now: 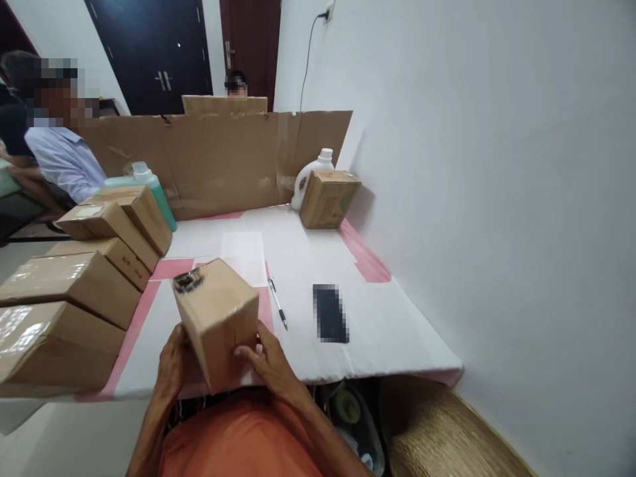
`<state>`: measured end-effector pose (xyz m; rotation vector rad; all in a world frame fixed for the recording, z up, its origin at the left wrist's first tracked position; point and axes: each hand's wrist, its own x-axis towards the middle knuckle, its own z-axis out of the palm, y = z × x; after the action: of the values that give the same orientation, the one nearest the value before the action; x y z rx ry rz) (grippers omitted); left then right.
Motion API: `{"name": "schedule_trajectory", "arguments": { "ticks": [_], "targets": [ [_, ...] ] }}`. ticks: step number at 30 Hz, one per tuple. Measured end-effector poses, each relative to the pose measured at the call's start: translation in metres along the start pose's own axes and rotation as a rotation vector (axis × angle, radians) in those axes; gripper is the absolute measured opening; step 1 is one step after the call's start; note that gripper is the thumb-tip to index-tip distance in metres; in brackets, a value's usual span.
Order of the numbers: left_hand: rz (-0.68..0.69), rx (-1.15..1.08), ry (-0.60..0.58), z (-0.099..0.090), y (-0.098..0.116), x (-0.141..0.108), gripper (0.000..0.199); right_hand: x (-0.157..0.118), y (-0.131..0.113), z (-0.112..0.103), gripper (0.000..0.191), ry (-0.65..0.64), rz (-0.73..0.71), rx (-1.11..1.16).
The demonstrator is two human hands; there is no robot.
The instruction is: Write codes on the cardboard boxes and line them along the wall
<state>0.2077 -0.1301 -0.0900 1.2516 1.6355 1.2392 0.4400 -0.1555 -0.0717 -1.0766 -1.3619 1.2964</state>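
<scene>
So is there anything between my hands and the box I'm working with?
No. Both the left hand and the right hand already grip the small cardboard box at its lower sides, over the near edge of the table. Nothing lies between them.

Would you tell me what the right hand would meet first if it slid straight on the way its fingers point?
The right hand points left, and its fingers already press the held cardboard box; the left hand grips the far side.
</scene>
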Motion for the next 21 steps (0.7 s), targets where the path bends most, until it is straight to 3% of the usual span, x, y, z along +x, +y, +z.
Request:
{"name": "schedule_trajectory", "arguments": {
  "ticks": [2, 5, 9, 12, 17, 21],
  "targets": [
    [0.006, 0.048, 0.001, -0.01, 0.005, -0.005, 0.079, 0.017, -0.01, -0.003, 0.065, 0.058, 0.023, 0.033],
    [0.062, 0.111, 0.041, -0.019, 0.024, -0.009, 0.081, 0.048, -0.02, -0.014, 0.085, 0.115, 0.067, 0.043],
    [0.095, 0.089, 0.06, -0.016, 0.051, 0.002, 0.081, 0.088, -0.03, -0.02, 0.084, -0.045, 0.15, 0.211],
    [0.125, 0.065, 0.053, -0.006, 0.063, 0.025, 0.076, 0.122, -0.041, -0.02, 0.085, -0.111, 0.124, 0.281],
    [0.075, -0.052, 0.18, 0.012, 0.073, 0.077, 0.07, 0.197, -0.066, -0.007, 0.069, -0.105, 0.04, -0.012],
    [0.062, -0.095, 0.304, 0.009, 0.072, 0.118, 0.068, 0.264, -0.084, 0.018, 0.061, -0.19, 0.039, -0.164]
  ]
}}
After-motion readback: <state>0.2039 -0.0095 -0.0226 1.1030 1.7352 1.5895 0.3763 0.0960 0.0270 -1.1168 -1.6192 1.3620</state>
